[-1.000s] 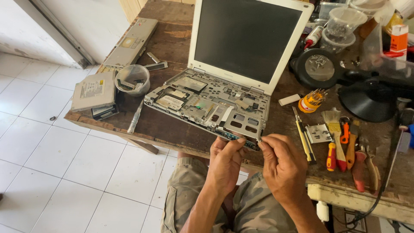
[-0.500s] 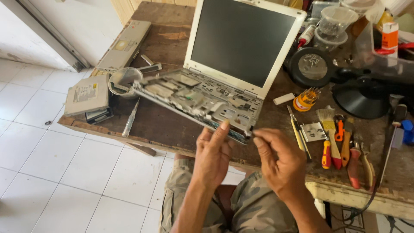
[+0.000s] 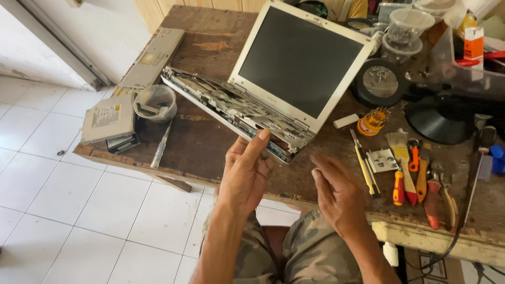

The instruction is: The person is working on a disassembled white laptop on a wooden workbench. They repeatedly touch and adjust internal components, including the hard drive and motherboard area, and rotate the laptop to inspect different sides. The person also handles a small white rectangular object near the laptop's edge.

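Observation:
A white laptop (image 3: pixel 294 68) with its keyboard removed and its inner boards bare is tilted up off the wooden workbench (image 3: pixel 210 142), screen open and dark. My left hand (image 3: pixel 246 171) grips the front edge of the laptop's base from below, fingers on the rim. Just to its right, my right hand (image 3: pixel 336 192) hovers with the fingers loosely spread and nothing in them, a little below the laptop's front right corner.
Left on the bench lie a grey optical drive (image 3: pixel 108 118), a clear plastic cup (image 3: pixel 155 102), a thin tool (image 3: pixel 160 144) and a grey keyboard panel (image 3: pixel 152 58). To the right are several screwdrivers and pliers (image 3: pixel 415 179), a bit holder (image 3: pixel 372 122), round black discs and clear tubs.
The laptop has been lifted and tilted, its front edge raised by my left hand. My right hand has let go of the front edge and drawn back.

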